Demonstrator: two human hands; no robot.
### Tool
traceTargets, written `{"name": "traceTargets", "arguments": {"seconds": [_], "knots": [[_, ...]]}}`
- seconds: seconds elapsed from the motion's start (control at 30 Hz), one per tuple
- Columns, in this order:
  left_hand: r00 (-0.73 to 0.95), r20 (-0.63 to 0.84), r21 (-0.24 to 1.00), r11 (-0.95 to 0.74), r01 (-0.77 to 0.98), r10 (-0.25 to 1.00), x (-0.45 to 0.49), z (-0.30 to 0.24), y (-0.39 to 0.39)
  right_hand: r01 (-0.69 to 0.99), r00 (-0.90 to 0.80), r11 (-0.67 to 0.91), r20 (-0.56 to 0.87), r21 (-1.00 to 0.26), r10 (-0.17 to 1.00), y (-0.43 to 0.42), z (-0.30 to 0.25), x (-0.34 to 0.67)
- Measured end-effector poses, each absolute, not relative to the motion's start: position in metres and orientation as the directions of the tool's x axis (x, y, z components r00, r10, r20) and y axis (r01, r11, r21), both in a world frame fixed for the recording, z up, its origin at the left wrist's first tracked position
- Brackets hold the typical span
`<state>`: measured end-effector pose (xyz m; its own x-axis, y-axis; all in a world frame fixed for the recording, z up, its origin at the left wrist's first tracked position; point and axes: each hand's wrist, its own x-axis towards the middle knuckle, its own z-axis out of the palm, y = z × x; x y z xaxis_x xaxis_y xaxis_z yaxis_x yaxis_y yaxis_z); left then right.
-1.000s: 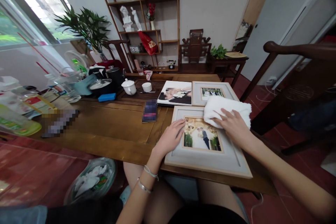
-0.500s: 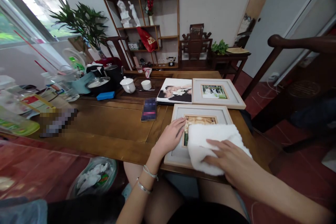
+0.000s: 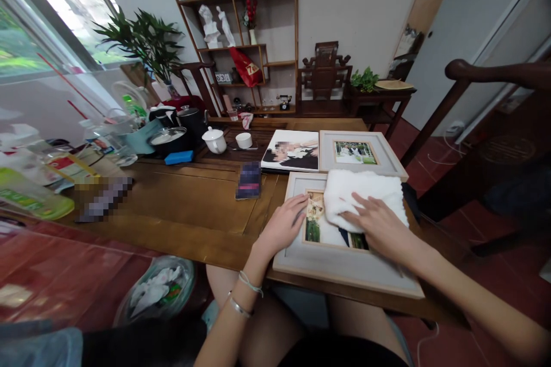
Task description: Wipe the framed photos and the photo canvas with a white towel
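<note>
A picture frame [image 3: 344, 269] with a pale mat and light wooden edge lies flat on the table before me. My left hand [image 3: 282, 225] rests on its left part, fingers stretched out with the tips at the photo's edge. A folded white towel [image 3: 365, 189] covers the upper right of the frame. My right hand [image 3: 385, 228] holds the towel against the frame, fingers spread over its lower side. Part of the photo [image 3: 313, 221] shows left of and below the towel; the rest is hidden.
Behind lie a second framed photo [image 3: 379, 152] and a photo panel [image 3: 290, 150]. A dark, blurred-out packet [image 3: 248, 179] lies left of them. Farther left are a lidded white cup [image 3: 214, 140], a blue sponge [image 3: 179, 157], pots and bottles. A trash bin [image 3: 159, 287] stands below the table.
My right hand and the white towel have moved up toward the frame's far edge, uncovering the lower right mat and photo. My left hand stays in place on the frame.
</note>
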<state>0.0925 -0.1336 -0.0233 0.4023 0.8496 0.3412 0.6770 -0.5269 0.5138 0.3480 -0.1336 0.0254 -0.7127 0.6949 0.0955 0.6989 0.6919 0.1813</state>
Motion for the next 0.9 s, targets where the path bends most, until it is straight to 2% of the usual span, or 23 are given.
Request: {"name": "traceTargets", "arguments": {"seconds": [0.1, 0.23, 0.33, 0.43, 0.53, 0.6, 0.77, 0.83, 0.9], "knots": [[0.403, 0.345, 0.516, -0.53, 0.673, 0.848, 0.093, -0.023, -0.134, 0.624, -0.781, 0.778, 0.037, 0.076, 0.623, -0.177, 0.033, 0.337], [0.398, 0.33, 0.52, -0.516, 0.681, 0.856, 0.093, -0.021, -0.135, 0.536, -0.842, 0.844, 0.053, -0.039, 0.537, -0.217, 0.041, 0.333], [0.391, 0.326, 0.52, -0.509, 0.686, 0.861, 0.093, -0.022, -0.135, 0.566, -0.822, 0.824, 0.065, -0.017, 0.565, -0.209, 0.038, 0.336], [0.397, 0.339, 0.519, -0.521, 0.678, 0.853, 0.092, -0.023, -0.134, 0.631, -0.776, 0.769, 0.072, 0.098, 0.627, -0.171, 0.03, 0.348], [0.403, 0.34, 0.517, -0.527, 0.675, 0.85, 0.092, -0.022, -0.134, 0.707, -0.703, 0.668, 0.137, 0.23, 0.697, -0.124, 0.026, 0.366], [0.401, 0.332, 0.519, -0.52, 0.678, 0.854, 0.092, -0.022, -0.134, 0.737, -0.67, 0.62, 0.177, 0.268, 0.721, -0.102, 0.026, 0.373], [0.397, 0.334, 0.522, -0.518, 0.678, 0.855, 0.092, -0.022, -0.134, 0.739, -0.67, 0.633, 0.158, 0.232, 0.725, -0.1, 0.025, 0.358], [0.397, 0.338, 0.52, -0.521, 0.676, 0.853, 0.092, -0.023, -0.134, 0.724, -0.688, 0.668, 0.098, 0.171, 0.72, -0.122, 0.025, 0.346], [0.396, 0.336, 0.518, -0.519, 0.679, 0.854, 0.093, -0.023, -0.135, 0.69, -0.724, 0.722, 0.03, 0.054, 0.689, -0.151, 0.03, 0.34]]}}
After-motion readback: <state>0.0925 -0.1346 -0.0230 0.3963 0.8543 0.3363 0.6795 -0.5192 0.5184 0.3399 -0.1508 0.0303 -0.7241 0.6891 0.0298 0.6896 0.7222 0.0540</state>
